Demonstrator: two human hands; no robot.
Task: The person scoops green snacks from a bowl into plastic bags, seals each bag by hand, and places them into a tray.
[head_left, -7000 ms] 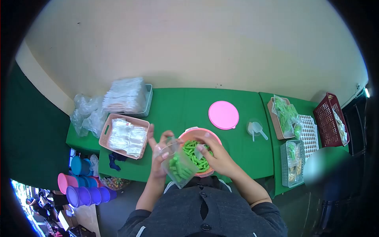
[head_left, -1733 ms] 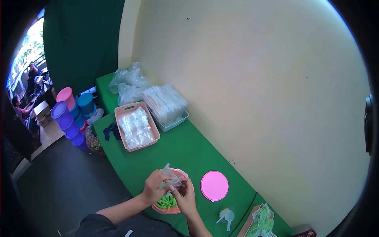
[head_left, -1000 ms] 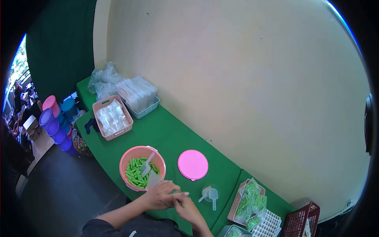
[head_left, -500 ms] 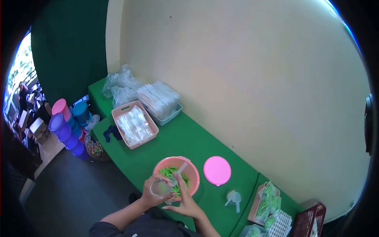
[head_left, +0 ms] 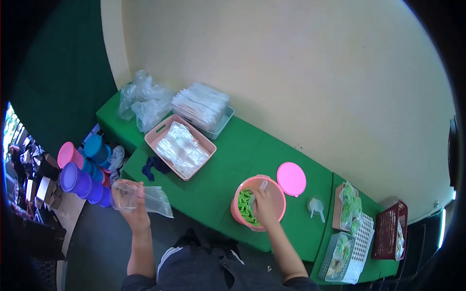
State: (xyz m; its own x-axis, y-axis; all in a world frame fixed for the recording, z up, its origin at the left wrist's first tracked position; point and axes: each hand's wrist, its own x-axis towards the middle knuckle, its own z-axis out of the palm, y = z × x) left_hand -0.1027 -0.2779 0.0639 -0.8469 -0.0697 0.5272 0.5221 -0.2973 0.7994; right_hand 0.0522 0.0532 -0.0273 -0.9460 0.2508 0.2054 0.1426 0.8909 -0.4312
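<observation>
My left hand (head_left: 133,206) is closed round a clear cup-like ring, from which a clear plastic bag (head_left: 159,201) hangs to the right, over the floor off the table's front edge. Inside the pink bucket (head_left: 277,198), my right hand (head_left: 262,207) grips a translucent scoop (head_left: 263,185) whose handle points up. Green stick-shaped pieces (head_left: 246,206) lie in the bucket beside the fingers. Behind it to the right rests a round pink lid (head_left: 291,179).
A pink basket of clear bags (head_left: 182,149), a stack of white packets (head_left: 201,106) and loose plastic (head_left: 145,104) lie at left. Scoops (head_left: 316,205), filled baskets (head_left: 336,257), a white perforated tray (head_left: 361,242) and a maroon crate (head_left: 388,233) are at right. Tubs (head_left: 77,179) stand beside the table.
My hands have moved apart: the left has gone left with the ring and bag, while the right has gone into the bucket with the scoop. The view has shifted.
</observation>
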